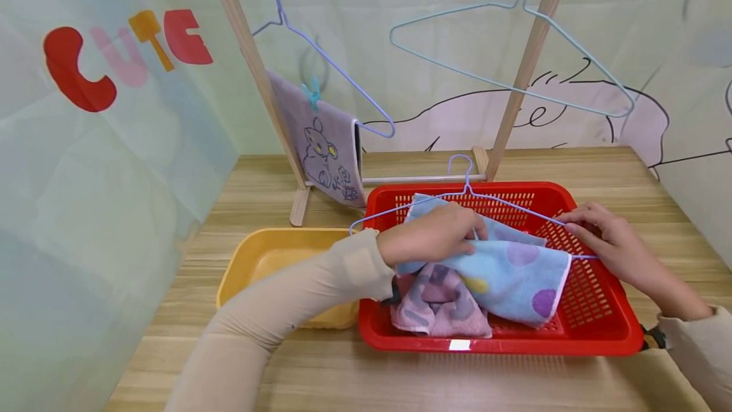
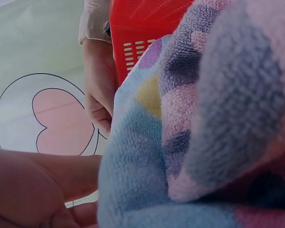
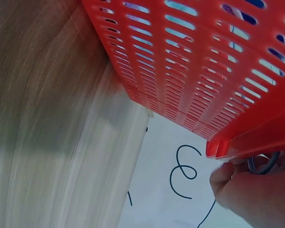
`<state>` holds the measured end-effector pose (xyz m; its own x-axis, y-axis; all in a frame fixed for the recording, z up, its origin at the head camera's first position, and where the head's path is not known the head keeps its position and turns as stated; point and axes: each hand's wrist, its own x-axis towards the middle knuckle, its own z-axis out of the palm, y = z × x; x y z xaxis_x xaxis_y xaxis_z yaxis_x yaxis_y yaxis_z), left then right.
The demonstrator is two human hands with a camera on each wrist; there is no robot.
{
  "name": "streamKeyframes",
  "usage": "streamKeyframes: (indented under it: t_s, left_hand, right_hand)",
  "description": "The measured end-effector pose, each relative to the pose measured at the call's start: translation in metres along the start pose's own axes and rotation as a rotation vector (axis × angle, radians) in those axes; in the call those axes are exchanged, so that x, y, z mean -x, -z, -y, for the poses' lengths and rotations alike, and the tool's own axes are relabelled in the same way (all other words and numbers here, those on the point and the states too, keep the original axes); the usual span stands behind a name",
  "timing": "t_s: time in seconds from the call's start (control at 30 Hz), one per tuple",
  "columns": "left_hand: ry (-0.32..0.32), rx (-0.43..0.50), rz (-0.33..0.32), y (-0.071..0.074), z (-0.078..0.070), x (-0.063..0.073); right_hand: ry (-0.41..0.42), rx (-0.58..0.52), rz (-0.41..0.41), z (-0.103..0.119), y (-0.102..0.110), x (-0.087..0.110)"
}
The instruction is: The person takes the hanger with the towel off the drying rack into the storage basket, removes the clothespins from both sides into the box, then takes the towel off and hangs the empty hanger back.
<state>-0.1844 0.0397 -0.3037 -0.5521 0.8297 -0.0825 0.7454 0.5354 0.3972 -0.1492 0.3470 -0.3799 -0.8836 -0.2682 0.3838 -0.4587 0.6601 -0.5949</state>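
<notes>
A light blue towel (image 1: 509, 281) with purple and yellow spots is draped over the lower bar of a lavender hanger (image 1: 506, 199), above the red basket (image 1: 423, 343). My left hand (image 1: 437, 232) reaches over the hanger and pinches the towel near its middle; its fingertips are partly hidden. With thumb and fingers, my right hand (image 1: 614, 243) holds the hanger's right end, beside the basket's rim. Under the blue towel, a pink and grey towel (image 1: 452, 320) lies bunched in the basket; it fills much of the left wrist view. A loop of the hanger (image 3: 265, 166) shows at the right fingers.
To the left of the basket stands a yellow tray (image 1: 240, 266). Behind, a wooden rack (image 1: 526, 75) carries a teal hanger (image 1: 457, 70) and another lavender hanger (image 1: 337, 65). A grey towel (image 1: 328, 151) hangs there with a turquoise clip (image 1: 312, 93).
</notes>
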Motion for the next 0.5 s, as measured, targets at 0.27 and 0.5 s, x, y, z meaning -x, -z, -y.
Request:
streamKeyframes:
  t_s: [0.27, 0.5]
  left_hand:
    - [-0.038, -0.008, -0.025, 0.0, 0.003, 0.0]
    - [-0.062, -0.007, -0.056, 0.002, 0.002, 0.002]
  right_hand:
    - [0.038, 0.105, -0.032, 0.008, -0.002, -0.004]
    - [0.074, 0.199, -0.003, 0.013, 0.004, -0.006]
